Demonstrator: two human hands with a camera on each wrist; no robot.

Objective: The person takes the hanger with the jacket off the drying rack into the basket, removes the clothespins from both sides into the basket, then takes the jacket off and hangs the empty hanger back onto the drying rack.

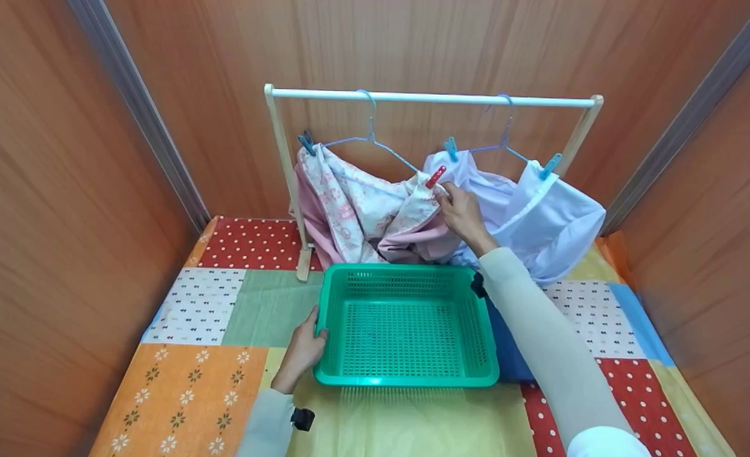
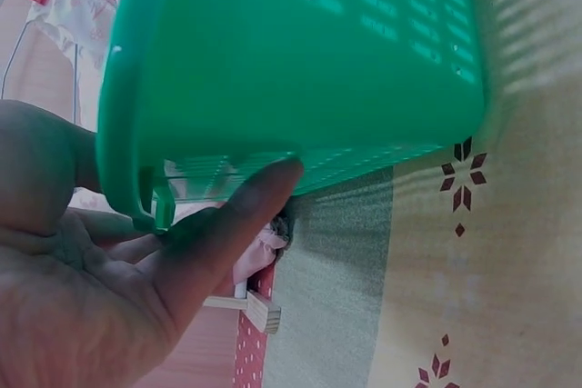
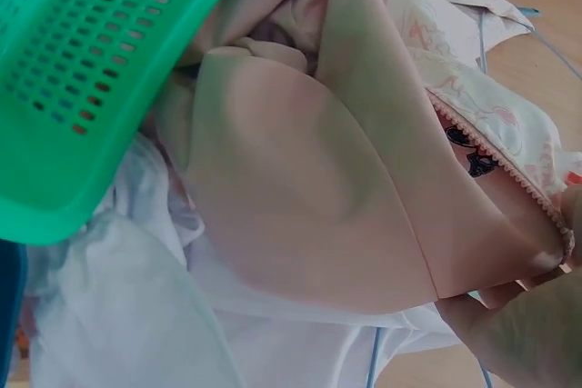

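Note:
My left hand (image 1: 305, 348) grips the left rim of a green plastic basket (image 1: 406, 379), thumb over the edge and fingers along the outer wall. No laundry shows inside the basket. With my right hand (image 1: 462, 212) I pinch the upper right corner of a pink garment with a floral white panel (image 1: 375, 197). A red clothespin (image 1: 435, 177) sits just above those fingers, at the hanger's end. In the right wrist view the pink cloth (image 3: 309, 179) hangs in folds, and my right fingers hold its lace-trimmed edge. A dark clothespin (image 1: 307, 142) clips the garment's other corner.
A small rack with a white bar (image 1: 432, 97) carries two hangers. Beside the pink garment hangs a white garment (image 1: 540, 216) with blue clothespins (image 1: 550, 166). A blue container (image 1: 511, 349) shows behind the basket's right side. Wooden panels (image 1: 63, 190) enclose the patchwork-covered surface (image 1: 190, 387).

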